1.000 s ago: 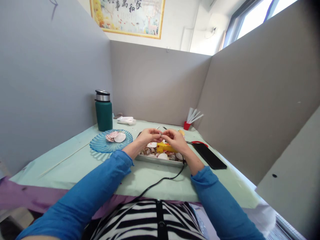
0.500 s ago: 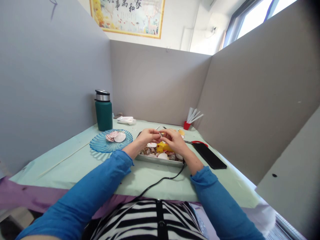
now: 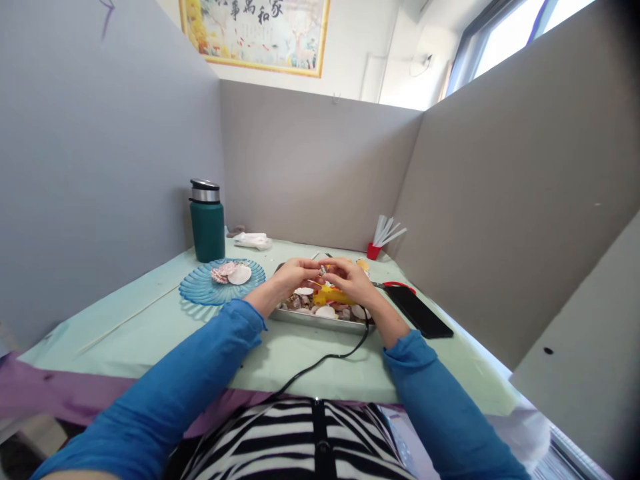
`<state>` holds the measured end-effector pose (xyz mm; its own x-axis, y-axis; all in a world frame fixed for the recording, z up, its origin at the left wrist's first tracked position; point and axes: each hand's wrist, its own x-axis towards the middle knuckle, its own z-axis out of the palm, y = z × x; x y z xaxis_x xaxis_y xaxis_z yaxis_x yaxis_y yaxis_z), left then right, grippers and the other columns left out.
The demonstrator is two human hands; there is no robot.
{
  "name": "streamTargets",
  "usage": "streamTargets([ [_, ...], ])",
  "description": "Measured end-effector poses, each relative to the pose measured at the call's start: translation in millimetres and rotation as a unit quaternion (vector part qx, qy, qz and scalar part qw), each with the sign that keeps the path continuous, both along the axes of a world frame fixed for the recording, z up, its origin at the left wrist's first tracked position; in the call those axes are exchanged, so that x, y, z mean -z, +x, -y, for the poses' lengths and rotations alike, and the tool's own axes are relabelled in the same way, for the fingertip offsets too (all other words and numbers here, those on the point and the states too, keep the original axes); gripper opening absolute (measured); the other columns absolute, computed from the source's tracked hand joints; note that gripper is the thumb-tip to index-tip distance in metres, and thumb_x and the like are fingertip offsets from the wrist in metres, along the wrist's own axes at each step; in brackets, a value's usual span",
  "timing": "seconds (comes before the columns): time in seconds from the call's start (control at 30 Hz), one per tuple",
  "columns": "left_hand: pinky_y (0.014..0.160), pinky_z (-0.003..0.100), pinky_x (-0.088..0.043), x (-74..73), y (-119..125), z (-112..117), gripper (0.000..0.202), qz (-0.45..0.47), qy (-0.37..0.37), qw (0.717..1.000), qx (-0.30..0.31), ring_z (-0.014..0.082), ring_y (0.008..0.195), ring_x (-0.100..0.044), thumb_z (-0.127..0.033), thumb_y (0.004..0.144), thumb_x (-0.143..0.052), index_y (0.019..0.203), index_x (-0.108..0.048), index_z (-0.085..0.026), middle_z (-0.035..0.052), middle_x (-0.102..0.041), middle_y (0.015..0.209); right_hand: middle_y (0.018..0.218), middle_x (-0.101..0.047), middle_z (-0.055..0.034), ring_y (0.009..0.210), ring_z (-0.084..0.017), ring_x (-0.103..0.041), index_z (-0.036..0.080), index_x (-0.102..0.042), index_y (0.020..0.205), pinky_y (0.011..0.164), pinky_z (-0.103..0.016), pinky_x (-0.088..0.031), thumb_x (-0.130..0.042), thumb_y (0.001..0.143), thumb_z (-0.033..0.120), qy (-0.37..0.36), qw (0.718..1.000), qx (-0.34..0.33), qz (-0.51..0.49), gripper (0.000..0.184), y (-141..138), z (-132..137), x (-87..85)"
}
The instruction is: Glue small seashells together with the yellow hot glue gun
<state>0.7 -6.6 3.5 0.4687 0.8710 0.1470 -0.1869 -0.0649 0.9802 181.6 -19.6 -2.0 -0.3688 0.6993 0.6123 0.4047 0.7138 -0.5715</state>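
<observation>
Fingertips of my left hand (image 3: 299,272) and my right hand (image 3: 347,275) meet above a metal tray (image 3: 320,321). Pinched between them is a small whitish piece (image 3: 323,270), perhaps a shell; the fingers cover most of it. Under my hands, the tray holds many seashells (image 3: 326,312), white and brownish. A yellow glue gun (image 3: 330,295) lies on the shells, partly hidden by my right hand. From it a black cord (image 3: 320,362) runs towards my body. Left of the tray, a blue glass plate (image 3: 195,288) carries several scallop shells (image 3: 239,274).
A green bottle (image 3: 208,230) stands behind the plate. At the back are a white packet (image 3: 253,241) and a red cup (image 3: 373,251) of white glue sticks. Right of the tray lie a black phone (image 3: 419,312) and red-handled scissors (image 3: 400,287). A thin stick (image 3: 130,319) lies left.
My fingers have shifted slightly around the small piece, and more of its whitish side shows. My right hand has tilted a little. Other things have stayed in place.
</observation>
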Motion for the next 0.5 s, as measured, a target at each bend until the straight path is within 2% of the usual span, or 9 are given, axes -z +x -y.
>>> streamTargets([
  [0.1, 0.069, 0.028, -0.055, 2.0, -0.7, -2.6, 0.023, 0.017, -0.011, 1.000, 0.006, 0.0148, 0.064, -0.067, -0.016, 0.064, -0.078, 0.083, -0.068, -0.007, 0.0079, -0.069, 0.069, 0.065, -0.054, 0.0021, 0.055, -0.011, -0.044, 0.018, -0.065, 0.112, 0.053, -0.024, -0.036, -0.063, 0.081, 0.034, -0.033, 0.999, -0.008, -0.016, 0.034, 0.2, 1.6, -1.1],
  [0.23, 0.069, 0.028, -0.055, 4.3, -1.0, -5.4, 0.029, 0.034, -0.015, 0.999, 0.002, 0.0148, 0.063, -0.067, -0.015, 0.066, -0.077, 0.092, -0.067, -0.008, 0.0081, -0.070, 0.070, 0.061, -0.050, 0.0040, 0.052, -0.010, -0.041, 0.019, -0.063, 0.115, 0.049, -0.023, -0.033, -0.061, 0.082, 0.035, -0.063, 0.997, -0.025, -0.021, 0.037, 1.0, 2.6, -1.5],
  [0.5, 0.070, 0.029, -0.054, 3.4, -2.0, -3.0, 0.019, 0.031, -0.007, 0.999, 0.004, 0.0148, 0.062, -0.067, -0.015, 0.070, -0.075, 0.084, -0.065, -0.008, 0.0078, -0.069, 0.067, 0.064, -0.051, 0.0040, 0.053, -0.009, -0.044, 0.017, -0.062, 0.116, 0.050, -0.022, -0.037, -0.062, 0.080, 0.036, -0.091, 0.994, -0.045, -0.043, 0.041, 0.4, 2.0, -1.4],
])
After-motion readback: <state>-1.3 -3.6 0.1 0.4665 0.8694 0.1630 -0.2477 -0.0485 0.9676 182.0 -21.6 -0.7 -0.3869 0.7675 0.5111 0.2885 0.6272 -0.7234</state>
